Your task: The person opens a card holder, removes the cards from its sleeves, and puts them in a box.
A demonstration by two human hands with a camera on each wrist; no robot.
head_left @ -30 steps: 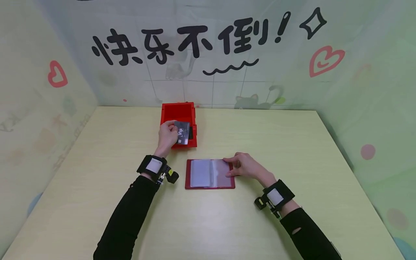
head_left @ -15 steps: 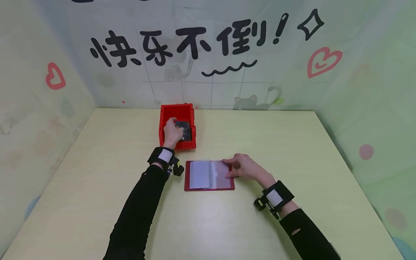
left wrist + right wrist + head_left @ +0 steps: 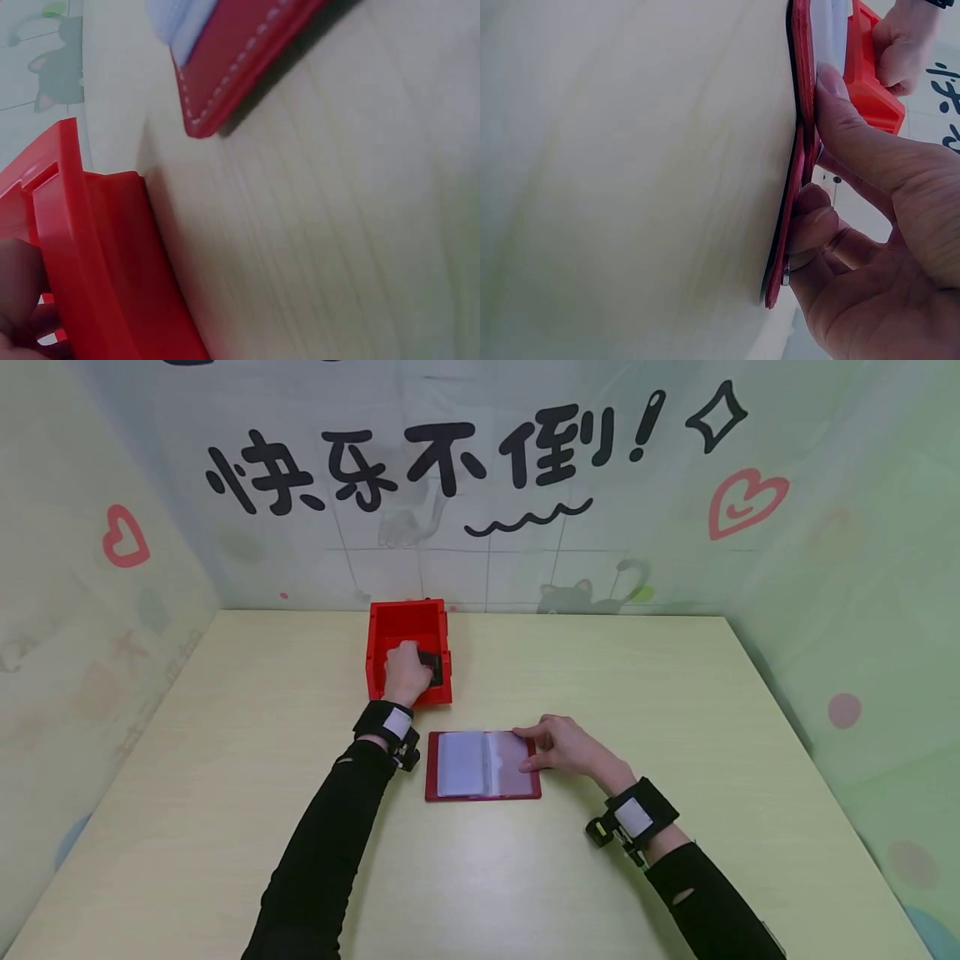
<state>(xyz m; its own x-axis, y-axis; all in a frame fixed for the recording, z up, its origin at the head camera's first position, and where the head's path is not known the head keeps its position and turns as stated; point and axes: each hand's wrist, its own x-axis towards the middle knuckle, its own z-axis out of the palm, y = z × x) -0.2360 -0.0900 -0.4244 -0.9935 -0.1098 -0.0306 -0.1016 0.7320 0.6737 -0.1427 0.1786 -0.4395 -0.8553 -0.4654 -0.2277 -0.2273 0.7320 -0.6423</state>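
Observation:
My left hand (image 3: 407,672) reaches down into the red plastic bin (image 3: 437,695) at the back of the table, knuckles up and fingers bent. A dark card (image 3: 436,667) lies in the bin beside those fingers; what my fingertips hold is hidden, so I cannot tell. In front of the bin a red card holder (image 3: 461,764) lies spread on the table, with clear sleeves facing up. With my right hand (image 3: 562,743) I pinch its right edge. The right wrist view shows the thumb (image 3: 840,105) over the sleeves and the other fingers at the red cover (image 3: 801,60).
The pale wooden table (image 3: 300,843) reaches back to a printed wall (image 3: 465,568), with more printed walls at left and right. The card holder's near left corner lies a short gap from the bin. Both wrists wear black camera straps.
My left hand has gone from holding a grey VIP card above the bin to deeper inside it, and that card is now out of sight. My right hand has stayed on the card holder.

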